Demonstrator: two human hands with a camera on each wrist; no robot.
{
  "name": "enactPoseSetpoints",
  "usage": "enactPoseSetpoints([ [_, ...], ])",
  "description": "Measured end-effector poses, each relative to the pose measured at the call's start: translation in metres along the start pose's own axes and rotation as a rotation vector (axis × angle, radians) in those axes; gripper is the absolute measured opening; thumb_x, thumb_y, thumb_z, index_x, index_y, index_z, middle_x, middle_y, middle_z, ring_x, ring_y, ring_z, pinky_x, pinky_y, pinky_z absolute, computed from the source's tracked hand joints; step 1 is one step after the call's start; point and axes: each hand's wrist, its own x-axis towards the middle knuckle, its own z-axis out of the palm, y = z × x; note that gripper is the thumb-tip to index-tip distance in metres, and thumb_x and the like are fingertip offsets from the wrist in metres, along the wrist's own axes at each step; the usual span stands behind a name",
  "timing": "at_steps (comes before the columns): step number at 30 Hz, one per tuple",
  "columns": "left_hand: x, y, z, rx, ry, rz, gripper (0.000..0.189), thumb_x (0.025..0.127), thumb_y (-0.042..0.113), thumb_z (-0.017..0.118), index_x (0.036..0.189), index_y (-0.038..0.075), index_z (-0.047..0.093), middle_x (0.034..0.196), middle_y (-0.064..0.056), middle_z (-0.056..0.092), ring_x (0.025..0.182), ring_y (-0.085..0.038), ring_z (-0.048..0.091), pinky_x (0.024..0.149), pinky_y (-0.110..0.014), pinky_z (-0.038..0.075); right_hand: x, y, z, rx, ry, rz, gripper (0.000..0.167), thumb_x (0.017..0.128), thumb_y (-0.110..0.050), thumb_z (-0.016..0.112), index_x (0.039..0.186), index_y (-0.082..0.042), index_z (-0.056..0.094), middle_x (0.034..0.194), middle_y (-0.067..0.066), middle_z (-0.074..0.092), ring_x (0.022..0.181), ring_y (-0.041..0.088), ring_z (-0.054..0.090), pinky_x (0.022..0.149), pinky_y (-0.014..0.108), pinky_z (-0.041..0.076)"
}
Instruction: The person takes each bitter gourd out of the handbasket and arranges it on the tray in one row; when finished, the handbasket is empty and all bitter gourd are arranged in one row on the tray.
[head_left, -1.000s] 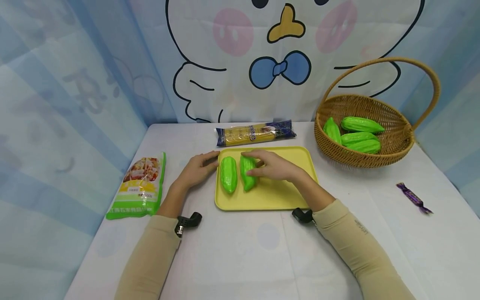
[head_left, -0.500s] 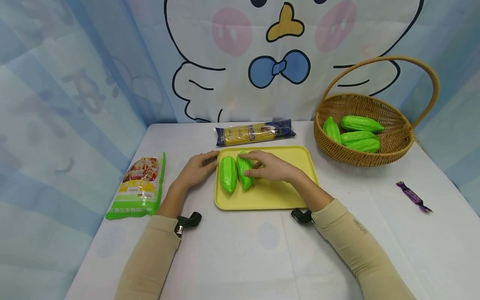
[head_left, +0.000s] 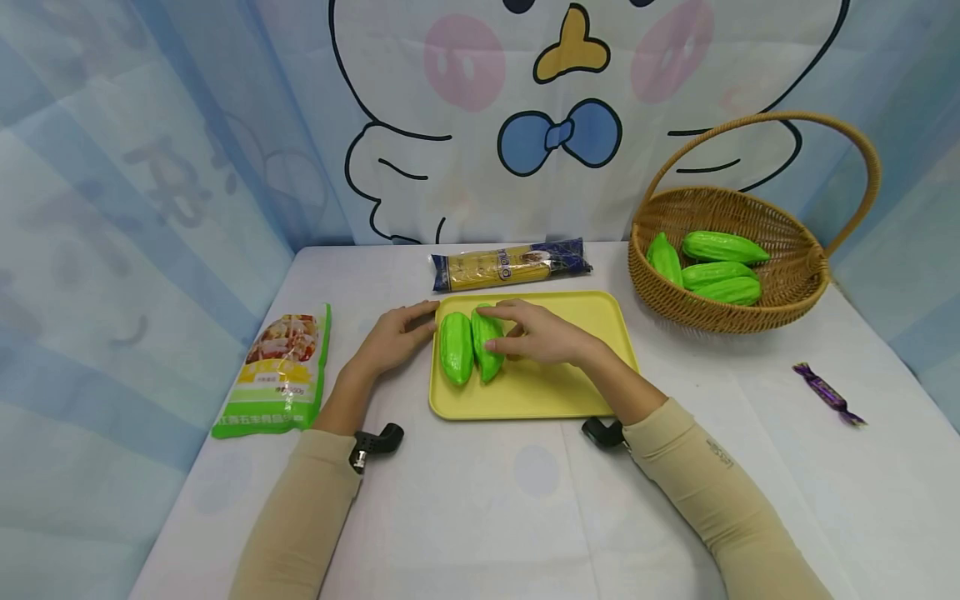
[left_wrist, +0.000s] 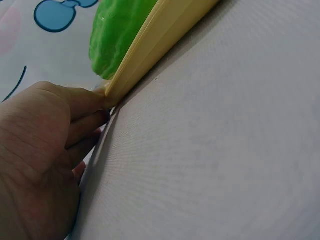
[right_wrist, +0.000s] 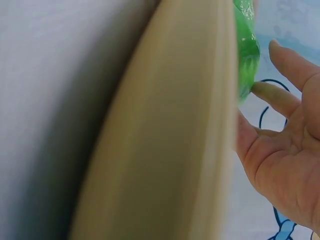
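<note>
Two green ribbed bitter melons lie side by side at the left of a yellow tray (head_left: pixel 570 392) in the head view: the left bitter melon (head_left: pixel 456 350) and the right bitter melon (head_left: pixel 483 364). My right hand (head_left: pixel 546 332) reaches over the right one with fingers spread. In the right wrist view a fingertip touches that melon's end (right_wrist: pixel 246 65), while another digit stands off it. My left hand (head_left: pixel 397 337) is at the tray's far left corner. In the left wrist view its extended fingers (left_wrist: pixel 85 102) touch the tray rim (left_wrist: pixel 145 55).
A wicker basket (head_left: pixel 652 292) with several more bitter melons stands at the back right. Behind the tray lies a pack of noodles (head_left: pixel 510 265). A green food pouch (head_left: pixel 277 375) is at the left, and a purple wrapped candy (head_left: pixel 828 394) at the right.
The right bitter melon has shifted left, closer to the other one. My right hand has moved slightly left with it. The left hand has stayed at the tray corner.
</note>
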Motion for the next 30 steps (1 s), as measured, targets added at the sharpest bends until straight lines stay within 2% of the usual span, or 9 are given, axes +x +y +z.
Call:
enactPoseSetpoints([
  [7,-0.001,0.001,0.000,-0.002,-0.006,-0.006,0.048,0.107,0.032,0.058,0.153,0.018,0.053,0.163,-0.008,0.045,0.155,-0.029,0.038,0.130,-0.049,0.025,-0.002,-0.002,0.000,-0.033,0.022,-0.002,0.066,0.103,-0.036,0.067,0.162,-0.020,0.040,0.166,0.019,0.031,0.127,0.033,0.064,0.102,0.046,0.057],
  [12,-0.002,0.001,-0.001,-0.007,-0.008,-0.004,0.048,0.107,0.031,0.058,0.154,0.018,0.053,0.163,-0.008,0.045,0.155,-0.029,0.037,0.130,-0.049,0.025,-0.010,-0.010,-0.006,-0.096,0.098,-0.057,0.066,0.103,-0.035,0.067,0.162,-0.019,0.040,0.170,0.020,0.026,0.124,0.033,0.065,0.098,0.046,0.059],
  [16,-0.002,0.002,-0.001,-0.006,-0.003,0.004,0.049,0.107,0.031,0.059,0.153,0.018,0.053,0.163,-0.008,0.046,0.154,-0.029,0.038,0.130,-0.048,0.026,-0.019,-0.016,-0.016,-0.137,0.193,-0.124,0.063,0.105,-0.033,0.065,0.161,-0.023,0.041,0.170,0.016,0.028,0.130,0.035,0.060,0.099,0.049,0.059],
  [20,-0.002,0.003,-0.002,-0.007,-0.005,0.007,0.049,0.107,0.030,0.059,0.154,0.018,0.053,0.163,-0.008,0.046,0.154,-0.030,0.039,0.130,-0.049,0.026,-0.030,-0.021,-0.025,-0.228,0.334,-0.224,0.057,0.104,-0.028,0.066,0.158,-0.022,0.047,0.167,0.013,0.035,0.145,0.035,0.048,0.110,0.055,0.051],
  [23,-0.002,0.003,-0.002,-0.009,-0.008,0.008,0.049,0.107,0.030,0.058,0.154,0.017,0.053,0.163,-0.008,0.046,0.154,-0.030,0.039,0.130,-0.049,0.026,-0.038,-0.022,-0.032,-0.319,0.451,-0.290,0.054,0.102,-0.022,0.069,0.154,-0.018,0.053,0.163,0.014,0.040,0.147,0.034,0.045,0.114,0.056,0.047],
  [24,-0.002,0.003,-0.002,-0.008,-0.009,0.009,0.049,0.107,0.030,0.058,0.154,0.018,0.053,0.163,-0.008,0.046,0.154,-0.030,0.039,0.130,-0.049,0.026,-0.040,-0.023,-0.034,-0.346,0.484,-0.305,0.054,0.101,-0.021,0.071,0.152,-0.016,0.055,0.162,0.014,0.042,0.144,0.034,0.049,0.113,0.055,0.048],
  [27,-0.002,0.003,-0.002,-0.008,-0.006,0.012,0.049,0.107,0.031,0.059,0.154,0.018,0.053,0.163,-0.008,0.046,0.154,-0.030,0.038,0.130,-0.049,0.026,-0.046,-0.023,-0.041,-0.436,0.559,-0.316,0.054,0.099,-0.021,0.074,0.150,-0.014,0.057,0.160,0.016,0.044,0.139,0.036,0.053,0.113,0.056,0.048],
  [30,-0.001,0.002,-0.001,-0.005,-0.004,0.011,0.048,0.107,0.031,0.059,0.154,0.017,0.053,0.163,-0.009,0.046,0.154,-0.030,0.038,0.130,-0.049,0.026,-0.050,-0.021,-0.048,-0.528,0.603,-0.300,0.057,0.097,-0.025,0.077,0.150,-0.016,0.058,0.160,0.017,0.045,0.142,0.038,0.050,0.113,0.058,0.047],
])
